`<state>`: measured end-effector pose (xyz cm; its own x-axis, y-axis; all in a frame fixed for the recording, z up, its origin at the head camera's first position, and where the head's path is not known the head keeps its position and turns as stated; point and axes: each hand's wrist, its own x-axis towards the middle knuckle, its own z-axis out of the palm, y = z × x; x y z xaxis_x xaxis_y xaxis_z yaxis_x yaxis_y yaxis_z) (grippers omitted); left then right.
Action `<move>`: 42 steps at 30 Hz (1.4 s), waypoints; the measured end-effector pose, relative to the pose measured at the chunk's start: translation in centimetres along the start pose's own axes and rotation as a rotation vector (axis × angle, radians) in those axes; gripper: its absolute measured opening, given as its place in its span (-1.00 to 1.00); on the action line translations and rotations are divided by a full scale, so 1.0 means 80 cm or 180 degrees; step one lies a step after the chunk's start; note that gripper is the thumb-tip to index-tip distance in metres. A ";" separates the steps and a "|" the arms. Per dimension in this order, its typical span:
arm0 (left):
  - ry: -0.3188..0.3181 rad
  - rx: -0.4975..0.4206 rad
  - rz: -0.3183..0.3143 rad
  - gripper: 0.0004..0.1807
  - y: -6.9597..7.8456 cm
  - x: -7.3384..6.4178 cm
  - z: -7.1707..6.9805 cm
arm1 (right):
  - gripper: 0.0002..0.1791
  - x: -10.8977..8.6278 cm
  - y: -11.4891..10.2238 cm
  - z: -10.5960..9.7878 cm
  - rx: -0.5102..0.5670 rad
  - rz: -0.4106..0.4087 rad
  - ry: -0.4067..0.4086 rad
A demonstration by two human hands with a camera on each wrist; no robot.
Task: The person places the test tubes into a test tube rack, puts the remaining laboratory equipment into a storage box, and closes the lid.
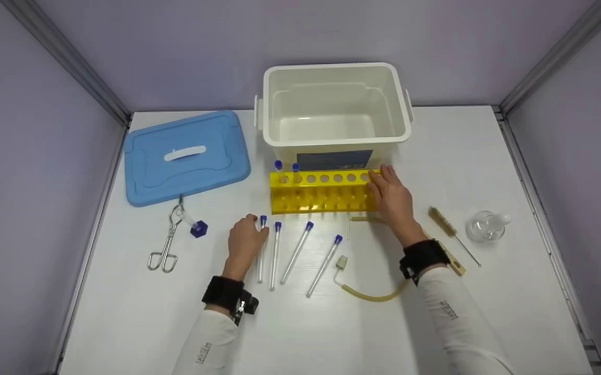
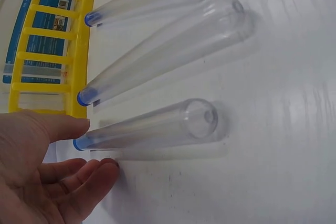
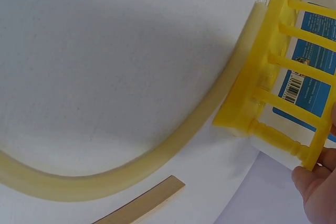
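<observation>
My left hand [image 1: 246,240] is at the blue-capped end of the leftmost test tube [image 1: 261,260] on the table. In the left wrist view, its thumb lies on one side of the cap [image 2: 83,143] and the bent fingers on the other, with a gap visible below the tube. Several such tubes lie in a loose row, another test tube [image 1: 296,255] among them. My right hand [image 1: 393,200] grips the right end of the yellow test tube rack [image 1: 321,200], thumb and fingers around its top edge. Two capped tubes [image 1: 296,174] stand at the rack's left end.
Behind the rack stands a white bin [image 1: 337,148]; a blue lid [image 1: 188,177] lies left. Metal tongs [image 1: 168,239] and a blue-based item [image 1: 199,229] sit below it. Rubber tubing [image 1: 376,298], a brush [image 1: 442,221], a wooden strip [image 1: 455,263] and a glass bottle [image 1: 485,226] are right.
</observation>
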<state>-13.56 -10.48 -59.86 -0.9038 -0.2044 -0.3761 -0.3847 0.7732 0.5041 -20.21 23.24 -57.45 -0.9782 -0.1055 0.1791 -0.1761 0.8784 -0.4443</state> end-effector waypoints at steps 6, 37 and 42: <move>-0.0107 -0.0051 -0.0141 -0.46 -0.001 0.002 0.001 | -0.55 0.000 0.000 0.001 0.0014 0.0050 -0.0008; 0.0302 -0.0360 0.0109 -0.57 0.024 -0.002 -0.033 | -0.56 0.001 0.005 0.004 -0.0038 -0.0013 0.0078; 0.0424 -0.0379 0.0241 -0.58 0.034 -0.009 -0.041 | -0.56 0.001 0.004 0.004 -0.0054 0.0005 0.0061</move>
<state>-14.59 -10.19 -55.67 -0.9448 -0.2320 -0.2313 -0.3268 0.7145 0.6185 -20.36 23.35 -57.85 -0.9761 -0.0954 0.1953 -0.1726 0.8863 -0.4297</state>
